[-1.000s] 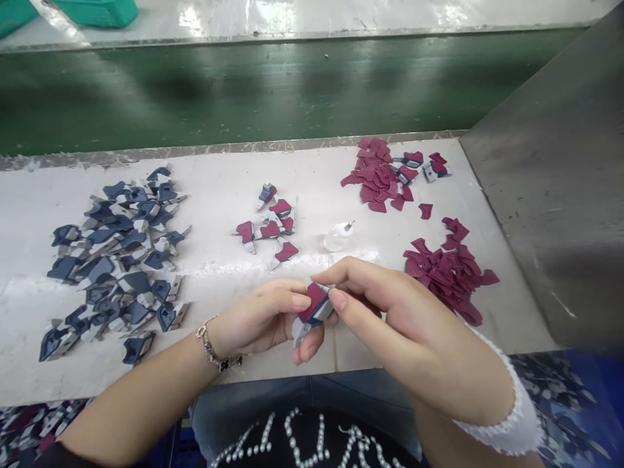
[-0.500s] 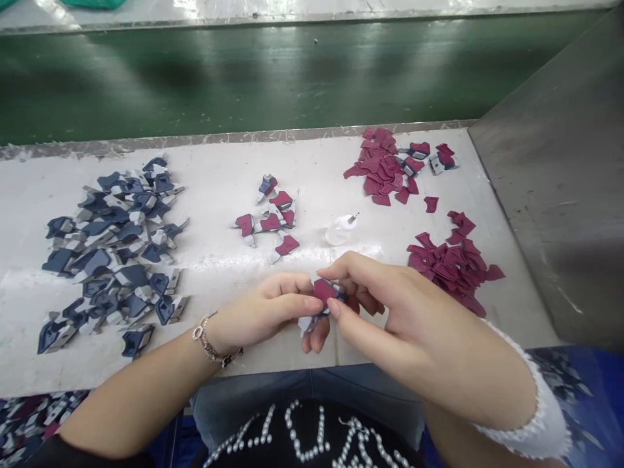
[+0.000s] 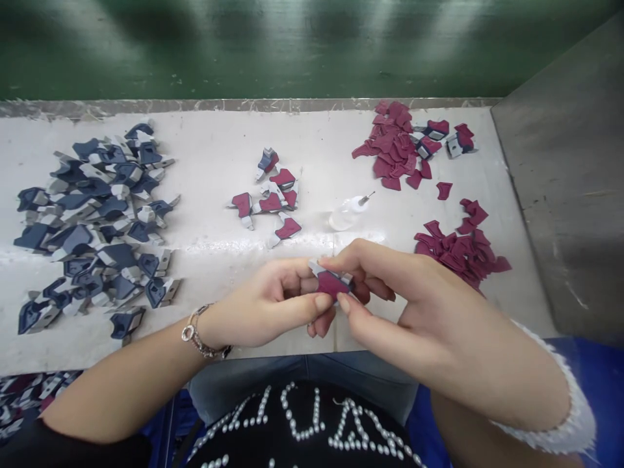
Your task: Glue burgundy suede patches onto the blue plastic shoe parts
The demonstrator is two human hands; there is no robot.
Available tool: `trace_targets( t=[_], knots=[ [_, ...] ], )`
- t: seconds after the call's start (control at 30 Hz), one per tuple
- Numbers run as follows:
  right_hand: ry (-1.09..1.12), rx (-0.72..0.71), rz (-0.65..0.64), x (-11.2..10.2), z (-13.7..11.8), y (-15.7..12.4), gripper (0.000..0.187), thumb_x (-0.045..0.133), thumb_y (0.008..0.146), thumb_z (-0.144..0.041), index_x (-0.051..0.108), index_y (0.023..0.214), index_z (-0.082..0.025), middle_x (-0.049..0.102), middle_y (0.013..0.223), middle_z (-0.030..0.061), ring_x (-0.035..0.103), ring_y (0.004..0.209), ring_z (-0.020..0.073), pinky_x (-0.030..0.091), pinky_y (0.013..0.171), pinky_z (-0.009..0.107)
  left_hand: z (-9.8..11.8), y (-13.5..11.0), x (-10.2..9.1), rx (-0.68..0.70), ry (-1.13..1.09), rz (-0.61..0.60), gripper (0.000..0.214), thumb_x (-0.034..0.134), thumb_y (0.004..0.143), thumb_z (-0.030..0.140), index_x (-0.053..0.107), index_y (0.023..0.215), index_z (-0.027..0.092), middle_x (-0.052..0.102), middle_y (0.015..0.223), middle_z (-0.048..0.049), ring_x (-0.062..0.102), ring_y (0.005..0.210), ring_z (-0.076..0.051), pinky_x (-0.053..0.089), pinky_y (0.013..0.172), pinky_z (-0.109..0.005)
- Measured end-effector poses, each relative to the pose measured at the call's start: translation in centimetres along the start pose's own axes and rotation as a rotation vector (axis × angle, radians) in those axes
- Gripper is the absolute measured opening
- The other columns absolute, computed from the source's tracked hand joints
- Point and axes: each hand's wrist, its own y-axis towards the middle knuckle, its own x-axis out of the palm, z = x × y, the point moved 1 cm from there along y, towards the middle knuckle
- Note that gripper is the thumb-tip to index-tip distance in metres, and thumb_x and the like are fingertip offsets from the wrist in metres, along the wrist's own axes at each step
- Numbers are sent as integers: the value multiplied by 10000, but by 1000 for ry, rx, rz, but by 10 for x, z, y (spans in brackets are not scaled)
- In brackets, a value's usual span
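Note:
Both my hands meet above the front of the white bench. My left hand (image 3: 270,302) and my right hand (image 3: 394,299) pinch a small maroon and grey shoe-upper piece (image 3: 331,283) between fingers and thumbs, and the fingers hide part of it. Behind my hands lies a small group of maroon-and-grey pieces (image 3: 268,198). Nearest them stands a clear plastic glue bottle (image 3: 347,214) with a metal nozzle, lying tilted. A bracelet circles my left wrist.
A heap of navy-and-grey pieces (image 3: 97,224) covers the bench's left side. Loose maroon cut pieces lie in two heaps (image 3: 392,146) (image 3: 461,250) on the right. A steel panel (image 3: 560,169) rises at the right, and a green belt (image 3: 244,49) runs behind the bench.
The maroon piece has turned from upright to nearly level and risen slightly between my fingers. My hands have come closer together. The whole view has shifted as my head tilted down.

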Motion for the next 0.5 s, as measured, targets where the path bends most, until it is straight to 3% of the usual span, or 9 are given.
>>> trace_targets(
  t=[0.13,0.23,0.33,0.4,0.5],
  knots=[
    [236,-46,-74,-5,-4,4,171,492,1006,-166,537,863,-248,736,789,-57,692,819,139,527,778,290,-1,4,-4,-92,-260,-207,289,597,938,429,644,875,151,700,679,-45,623,527,-141,522,588,-259],
    [291,-66,-126,-7,-7,8,135,494,1020,-213,592,935,-250,711,706,-65,696,755,137,534,737,271,-1,6,-6,-106,-301,-282,348,647,883,493,697,917,151,743,790,-86,678,630,-187,554,660,-302],
    [174,-110,-66,-8,-8,8,78,574,974,-230,643,1002,-251,702,854,-45,661,782,139,517,704,274,1,6,-8,0,-139,-158,235,826,747,345,742,877,168,733,893,-50,678,819,-182,542,814,-284],
    [102,-129,15,-7,-8,5,105,651,931,-272,639,1032,-250,676,927,-32,630,835,152,506,741,293,4,4,-8,70,-74,-64,199,873,684,233,728,809,179,724,869,-10,666,797,-151,535,799,-252],
    [37,-146,87,1,-5,-3,208,703,899,-295,624,1088,-260,627,1000,-17,600,923,158,501,823,294,5,-1,-5,136,4,99,197,843,718,140,703,844,199,726,834,17,661,766,-117,527,734,-198]
  ],
)
